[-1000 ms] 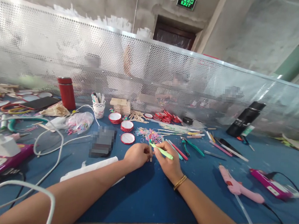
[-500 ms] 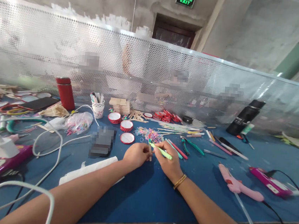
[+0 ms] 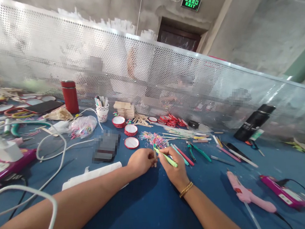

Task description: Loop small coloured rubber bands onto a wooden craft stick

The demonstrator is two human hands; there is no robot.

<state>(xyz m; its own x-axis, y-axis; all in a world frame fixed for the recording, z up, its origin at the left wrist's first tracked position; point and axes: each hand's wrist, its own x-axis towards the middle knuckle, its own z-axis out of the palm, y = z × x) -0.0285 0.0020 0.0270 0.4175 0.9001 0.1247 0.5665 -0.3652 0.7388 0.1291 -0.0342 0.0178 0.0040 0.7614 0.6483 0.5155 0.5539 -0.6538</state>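
Note:
My left hand point(image 3: 141, 161) is closed on a small wooden craft stick point(image 3: 155, 164), held upright over the blue table. The stick's upper end shows red and green; its middle is partly behind the fingers. In my right hand point(image 3: 174, 169) is a light green marker pen point(image 3: 170, 160), gripped as for writing, its tip at the stick's coloured part. Whether the tip touches the stick I cannot tell. Just beyond both hands lies a heap of small coloured rubber bands point(image 3: 154, 139). Red and blue-green pens point(image 3: 182, 154) rest beside my right hand.
Red-rimmed round lids point(image 3: 131, 143) and a dark phone point(image 3: 106, 146) lie left of centre. Green-handled pliers point(image 3: 201, 152) and a pink glue gun point(image 3: 249, 196) are at right. A white cable point(image 3: 63, 156) loops at left. A perforated metal screen point(image 3: 157, 68) stands behind.
The whole view has shifted slightly, so things appear a little further right and lower. Both hands keep their hold on the craft stick and the marker pen.

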